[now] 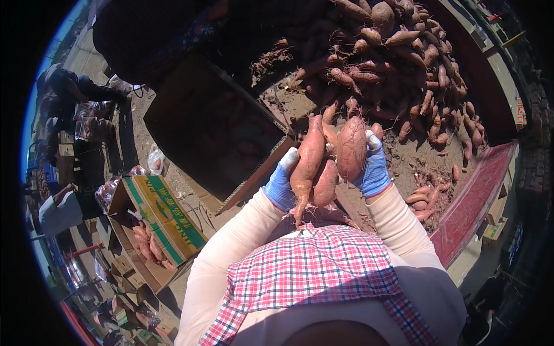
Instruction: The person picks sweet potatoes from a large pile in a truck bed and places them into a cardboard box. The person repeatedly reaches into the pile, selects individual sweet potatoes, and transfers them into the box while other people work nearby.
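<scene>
Both my hands wear blue and white work gloves and are raised before my checked apron [309, 268]. My left hand [282, 184] grips a long, tapering sweet potato [308, 158], its thin tail pointing down. A thick, rounded sweet potato [352, 145] sits in my right hand [375, 168]. Between the two, a smaller sweet potato [325, 184] and others partly hidden behind are bunched against them; which hand carries these I cannot tell. Just beyond my left hand, an open cardboard box [253, 179] stands tilted, its shaded inside holding some dim sweet potatoes.
A large heap of sweet potatoes [402, 39] fills the far right, bounded by a red metal side wall [471, 194]. Small roots [426, 199] lie near its corner. At left stands a printed carton [166, 212] of sweet potatoes. Other people [65, 86] are nearby, one shaded beyond the box.
</scene>
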Demonstrator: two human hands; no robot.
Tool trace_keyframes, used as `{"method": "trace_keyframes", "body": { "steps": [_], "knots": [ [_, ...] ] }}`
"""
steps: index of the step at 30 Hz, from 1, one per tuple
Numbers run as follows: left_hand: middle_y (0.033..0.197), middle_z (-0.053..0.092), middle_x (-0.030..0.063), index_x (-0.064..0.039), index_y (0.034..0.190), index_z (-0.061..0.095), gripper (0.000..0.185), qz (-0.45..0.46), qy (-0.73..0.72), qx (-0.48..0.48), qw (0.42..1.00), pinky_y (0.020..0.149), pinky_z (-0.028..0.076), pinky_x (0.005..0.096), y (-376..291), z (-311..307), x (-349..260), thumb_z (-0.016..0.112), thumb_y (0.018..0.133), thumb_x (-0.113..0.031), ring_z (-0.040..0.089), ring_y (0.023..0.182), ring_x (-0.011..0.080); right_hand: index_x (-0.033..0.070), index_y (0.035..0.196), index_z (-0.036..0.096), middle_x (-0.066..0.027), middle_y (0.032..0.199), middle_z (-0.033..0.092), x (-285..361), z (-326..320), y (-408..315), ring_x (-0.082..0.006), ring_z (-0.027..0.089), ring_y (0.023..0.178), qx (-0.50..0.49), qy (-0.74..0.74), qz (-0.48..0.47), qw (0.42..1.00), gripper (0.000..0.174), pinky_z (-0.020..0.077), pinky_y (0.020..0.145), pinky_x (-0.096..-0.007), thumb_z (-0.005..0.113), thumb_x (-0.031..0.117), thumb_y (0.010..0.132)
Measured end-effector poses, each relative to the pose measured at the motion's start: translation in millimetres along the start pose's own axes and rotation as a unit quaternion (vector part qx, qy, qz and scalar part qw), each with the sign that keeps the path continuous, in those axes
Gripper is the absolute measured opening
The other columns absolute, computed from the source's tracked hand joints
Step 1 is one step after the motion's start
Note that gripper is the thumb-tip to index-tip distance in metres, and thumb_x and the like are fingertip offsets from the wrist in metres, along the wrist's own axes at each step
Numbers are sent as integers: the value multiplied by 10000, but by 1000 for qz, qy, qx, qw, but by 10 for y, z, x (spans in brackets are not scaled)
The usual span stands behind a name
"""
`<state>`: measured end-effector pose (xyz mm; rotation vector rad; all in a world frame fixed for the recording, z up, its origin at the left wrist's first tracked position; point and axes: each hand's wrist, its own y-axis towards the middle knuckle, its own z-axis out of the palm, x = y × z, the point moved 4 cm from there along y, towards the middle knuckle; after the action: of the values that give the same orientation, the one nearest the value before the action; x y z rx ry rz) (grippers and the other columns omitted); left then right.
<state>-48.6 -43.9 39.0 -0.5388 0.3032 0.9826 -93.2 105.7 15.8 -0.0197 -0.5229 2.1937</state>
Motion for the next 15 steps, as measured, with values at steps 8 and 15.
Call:
{"method": "trace_keyframes", "body": {
  "steps": [8,15],
  "knots": [
    [1287,435,221,-29,1326,350,849,184,-175,74,964,931,411,570,-1909,-700,-603,584,752,-610,475,1145,402,189,1242,474,-44,1299,473,-1150,750,350,-318,443,1173,25,-125,137,982,519,479,767,-362,430,513,839],
    [1257,459,206,-28,1326,361,853,362,65,-382,848,916,410,592,-4183,-1543,-947,483,773,-667,479,1123,414,265,1285,454,26,1325,464,-1712,827,901,-223,414,1221,-142,-274,55,950,552,415,811,-339,404,576,832]
  ]
}}
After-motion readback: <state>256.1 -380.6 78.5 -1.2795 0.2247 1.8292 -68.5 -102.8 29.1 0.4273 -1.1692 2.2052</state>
